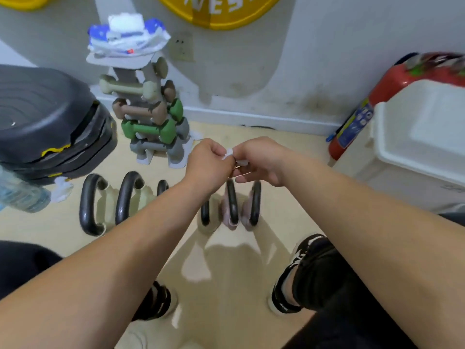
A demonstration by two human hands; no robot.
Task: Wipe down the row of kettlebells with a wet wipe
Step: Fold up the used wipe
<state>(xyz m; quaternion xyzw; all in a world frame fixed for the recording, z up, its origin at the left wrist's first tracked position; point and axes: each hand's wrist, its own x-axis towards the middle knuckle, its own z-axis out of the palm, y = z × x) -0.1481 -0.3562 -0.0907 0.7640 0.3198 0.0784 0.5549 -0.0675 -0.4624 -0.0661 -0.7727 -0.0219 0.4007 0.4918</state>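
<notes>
A row of several kettlebells (125, 200) with black handles stands on the floor in front of me, cream ones at the left and pink ones (232, 207) at the right. My left hand (206, 165) and my right hand (259, 159) meet above the row. Both pinch a small white wet wipe (230, 154) between their fingertips, most of it hidden by the fingers. My forearms cover the middle kettlebells.
A dumbbell rack (148, 117) topped with a wipe pack (125, 39) stands by the wall. Stacked black step platforms (50, 122) lie at the left, a crumpled used wipe (61, 190) beside them. A red fire extinguisher (362, 114) and white bin (422, 137) stand right.
</notes>
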